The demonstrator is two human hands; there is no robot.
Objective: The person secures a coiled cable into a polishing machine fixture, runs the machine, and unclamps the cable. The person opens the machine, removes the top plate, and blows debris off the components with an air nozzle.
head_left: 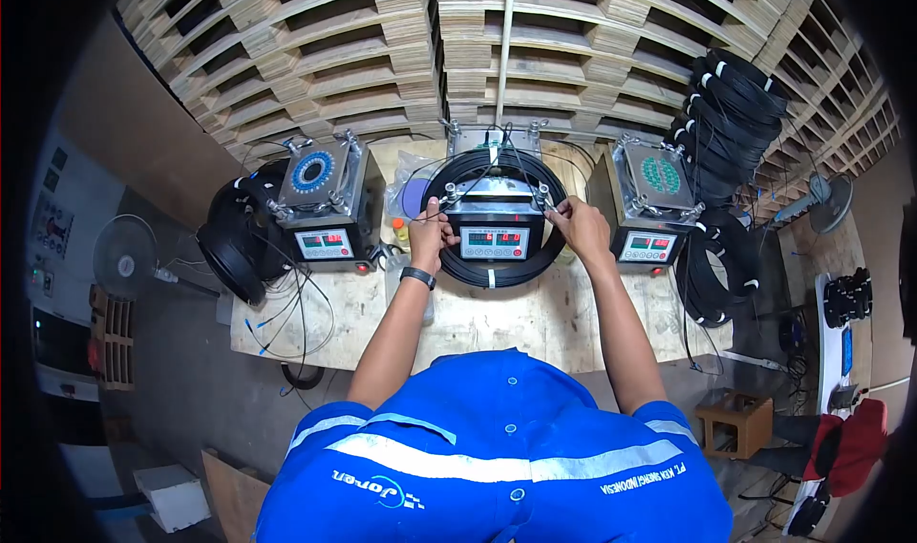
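Note:
A large coil of black cable (492, 279) hangs around the middle polishing machine (494, 224), which has a lit red and green display. My left hand (430, 237) is at the machine's left upper corner, its fingers curled with a thin black cable at the thumb. Opposite it, my right hand (583, 228) has thumb and forefinger pinched beside the right corner post (544, 191); what they hold is too small to make out. The top plate is partly hidden by the coil.
Similar machines stand at left (330, 209) and right (650, 199). More black coils lie at the left (234, 247) and are stacked at the right (726, 123). Wooden pallets (325, 46) rise behind the worktable (478, 323). Loose cables hang over its left front edge.

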